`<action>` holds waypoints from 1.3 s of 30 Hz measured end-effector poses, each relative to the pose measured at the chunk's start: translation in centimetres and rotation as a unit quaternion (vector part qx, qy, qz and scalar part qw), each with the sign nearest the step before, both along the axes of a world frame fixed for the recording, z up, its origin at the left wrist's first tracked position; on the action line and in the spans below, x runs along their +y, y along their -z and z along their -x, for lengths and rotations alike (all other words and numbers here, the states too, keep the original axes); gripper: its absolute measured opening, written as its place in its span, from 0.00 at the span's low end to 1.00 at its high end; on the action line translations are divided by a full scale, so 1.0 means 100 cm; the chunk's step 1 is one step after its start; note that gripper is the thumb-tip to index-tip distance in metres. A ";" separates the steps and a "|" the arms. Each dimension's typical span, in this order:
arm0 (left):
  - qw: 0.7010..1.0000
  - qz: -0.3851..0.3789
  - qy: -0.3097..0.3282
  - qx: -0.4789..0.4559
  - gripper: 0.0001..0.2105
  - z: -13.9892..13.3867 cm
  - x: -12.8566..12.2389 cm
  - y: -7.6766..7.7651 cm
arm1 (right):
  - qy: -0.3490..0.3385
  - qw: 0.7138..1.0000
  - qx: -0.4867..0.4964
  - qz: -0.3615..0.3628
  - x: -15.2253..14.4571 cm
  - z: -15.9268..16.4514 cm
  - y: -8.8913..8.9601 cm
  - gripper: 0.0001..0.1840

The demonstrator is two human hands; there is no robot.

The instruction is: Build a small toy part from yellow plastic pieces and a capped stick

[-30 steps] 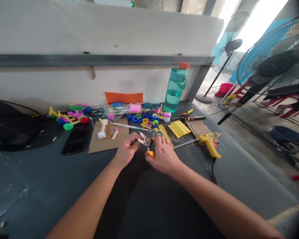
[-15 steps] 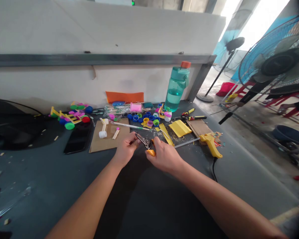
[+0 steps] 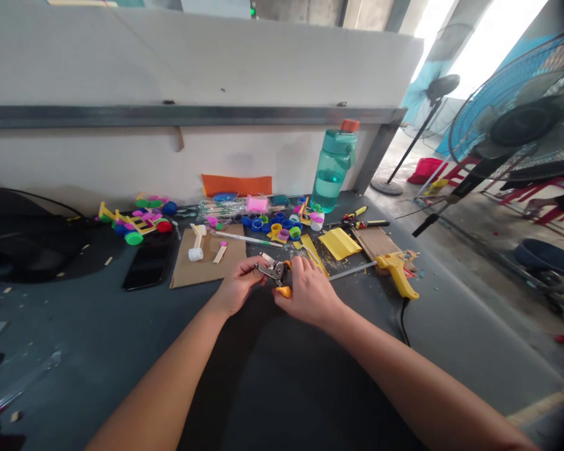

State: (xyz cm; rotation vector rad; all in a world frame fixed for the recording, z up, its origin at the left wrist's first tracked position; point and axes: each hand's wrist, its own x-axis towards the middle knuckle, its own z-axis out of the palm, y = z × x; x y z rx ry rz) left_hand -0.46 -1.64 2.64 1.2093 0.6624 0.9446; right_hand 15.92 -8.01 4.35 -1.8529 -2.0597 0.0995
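My right hand (image 3: pixel 310 289) is closed round the orange handles of dark-jawed wire strippers (image 3: pixel 278 272). Their jaws point left and stand apart. At the jaws, my left hand (image 3: pixel 237 285) pinches a small pale piece (image 3: pixel 266 258), mostly hidden by the fingers; its exact kind cannot be made out. Both hands are just above the dark table, in front of a cardboard sheet (image 3: pixel 181 268). On that sheet lie short wooden sticks (image 3: pixel 220 254) with a pink tip and a stick piece with white caps (image 3: pixel 196 254).
Coloured bottle caps (image 3: pixel 276 228) and a teal bottle (image 3: pixel 331 175) stand behind the hands. To the right lie a yellow glue gun (image 3: pixel 397 275) with its cord, folded yellow paper (image 3: pixel 339 243) and pliers (image 3: pixel 357 219). A phone (image 3: pixel 148 266) and small cap-wheeled models (image 3: pixel 134 224) are left.
The strippers' jaws have spread and turned slightly, and the pale piece now shows above them. Both hands stay almost in place. The view has shifted slightly.
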 end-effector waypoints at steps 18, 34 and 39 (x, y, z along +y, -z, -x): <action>1.000 0.020 -0.023 -0.008 0.15 0.001 0.004 0.010 | 0.016 0.997 0.051 0.062 -0.003 0.006 -0.002 0.17; 0.982 -0.080 -0.095 0.139 0.17 -0.001 0.013 0.026 | 0.122 0.990 0.072 0.017 0.019 -0.017 -0.024 0.25; 0.973 -0.121 -0.105 0.169 0.14 0.000 0.008 0.024 | 0.152 0.987 -0.004 0.059 0.040 -0.071 -0.042 0.32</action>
